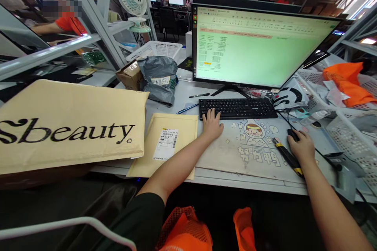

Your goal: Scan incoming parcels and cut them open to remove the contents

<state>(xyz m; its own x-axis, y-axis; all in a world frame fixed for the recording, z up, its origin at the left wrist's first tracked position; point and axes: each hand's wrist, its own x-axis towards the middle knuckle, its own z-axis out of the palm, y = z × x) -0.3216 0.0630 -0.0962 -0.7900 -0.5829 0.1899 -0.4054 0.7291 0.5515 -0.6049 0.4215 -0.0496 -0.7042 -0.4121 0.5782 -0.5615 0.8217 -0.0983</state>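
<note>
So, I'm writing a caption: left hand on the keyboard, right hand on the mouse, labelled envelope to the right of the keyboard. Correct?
Not quite: the labelled envelope lies left of the keyboard, as the head view shows. The left hand is on the keyboard and the right hand on the mouse.

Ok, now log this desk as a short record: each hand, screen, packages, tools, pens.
left hand: on the keyboard
right hand: holding the mouse
screen: lit monitor, table-like page, text too small to read
packages: labelled envelope, larger Sbeauty mailer, grey bag, cardboard box
tools: yellow-and-black cutter beside the right hand
pens: black pen, blue pen
</note>
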